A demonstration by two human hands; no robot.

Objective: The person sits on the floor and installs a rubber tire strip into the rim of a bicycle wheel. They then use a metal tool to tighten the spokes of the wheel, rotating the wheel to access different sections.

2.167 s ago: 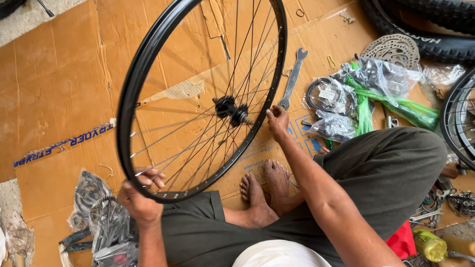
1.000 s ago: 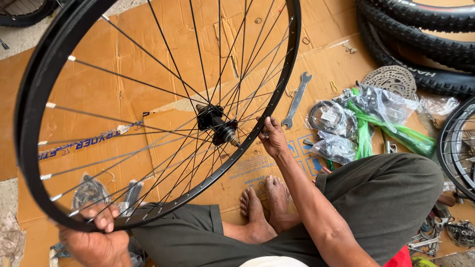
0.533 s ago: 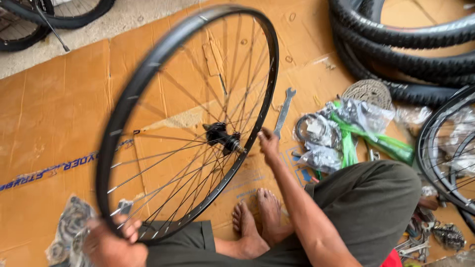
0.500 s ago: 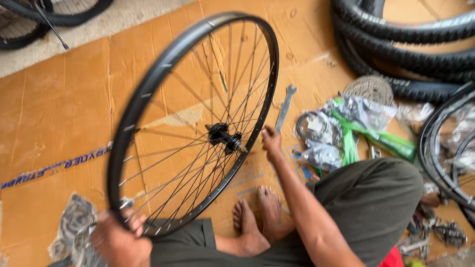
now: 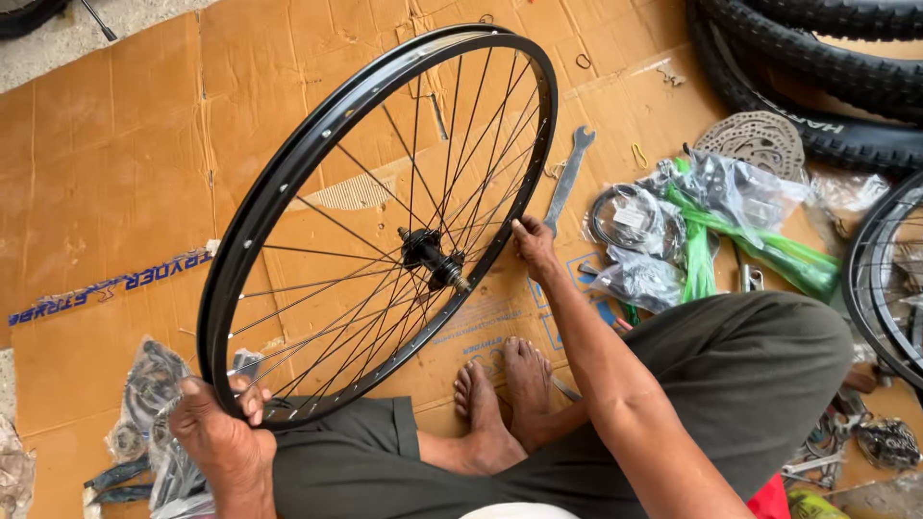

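A black spoked bicycle wheel (image 5: 288, 183) without a tyre stands tilted over my lap, its dark hub (image 5: 430, 259) in the middle. My left hand (image 5: 223, 432) grips the rim at its lower left edge. On the right side, my right hand (image 5: 532, 246) pinches the rim with the fingertips, level with the hub. My bare feet (image 5: 504, 389) rest on the cardboard below the wheel.
Flattened cardboard (image 5: 115, 144) covers the floor. A flat metal wrench (image 5: 567, 178) lies just right of the wheel. Plastic bags of parts (image 5: 673, 221) and a disc rotor (image 5: 755, 144) lie further right. Black tyres (image 5: 827, 67) sit at top right, another wheel (image 5: 880, 279) at the right edge.
The wheel has swung and turned in my hands, tilting from a wide face-on view to a narrower slant. Both hands stayed on the rim; the view has shifted slightly.
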